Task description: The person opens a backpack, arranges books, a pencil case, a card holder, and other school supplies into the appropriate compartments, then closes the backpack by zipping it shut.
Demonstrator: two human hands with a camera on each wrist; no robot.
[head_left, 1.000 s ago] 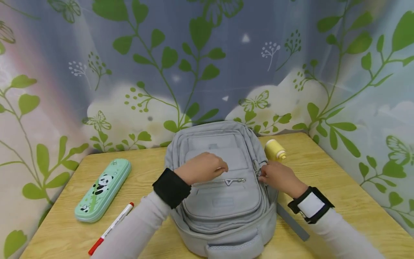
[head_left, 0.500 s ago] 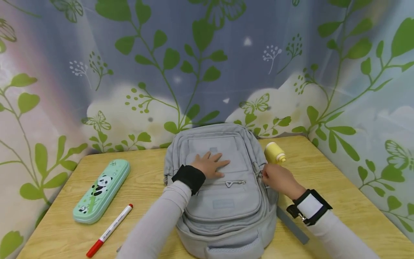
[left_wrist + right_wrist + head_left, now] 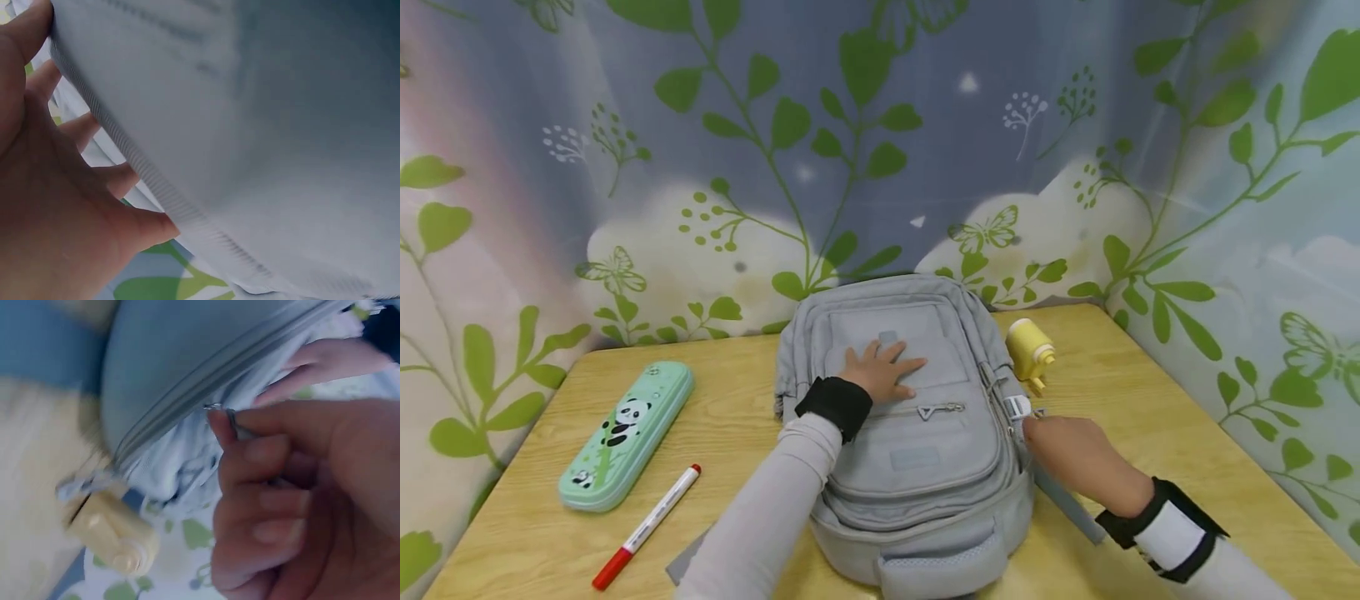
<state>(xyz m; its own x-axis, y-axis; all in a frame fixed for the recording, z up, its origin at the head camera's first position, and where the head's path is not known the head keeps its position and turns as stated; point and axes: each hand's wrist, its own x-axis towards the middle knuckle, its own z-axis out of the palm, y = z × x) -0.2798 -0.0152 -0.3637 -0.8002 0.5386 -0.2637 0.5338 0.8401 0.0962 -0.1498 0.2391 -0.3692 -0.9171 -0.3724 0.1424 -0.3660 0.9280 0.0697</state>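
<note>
A grey backpack (image 3: pixel 925 454) is laid front side up in the middle of the wooden tabletop (image 3: pixel 1165 408), with its grab handle (image 3: pixel 943 567) pointed toward the person. The left hand (image 3: pixel 882 372) is rested on the front panel, its fingers (image 3: pixel 153 230) spread wide with nothing gripped. The right hand (image 3: pixel 1082 458) is held at the backpack's right side, where a small metal zipper pull (image 3: pixel 232 419) is pinched between thumb and forefinger, the other fingers being curled in. Just beyond the bag's right side, a yellow bottle (image 3: pixel 1028 343) is seen. To the left, well apart from the bag, a mint-green panda pencil case (image 3: pixel 625 437) and a red-capped marker (image 3: pixel 647 527) are placed near each other. A leaf-printed curtain (image 3: pixel 880 225) is hung behind.
</note>
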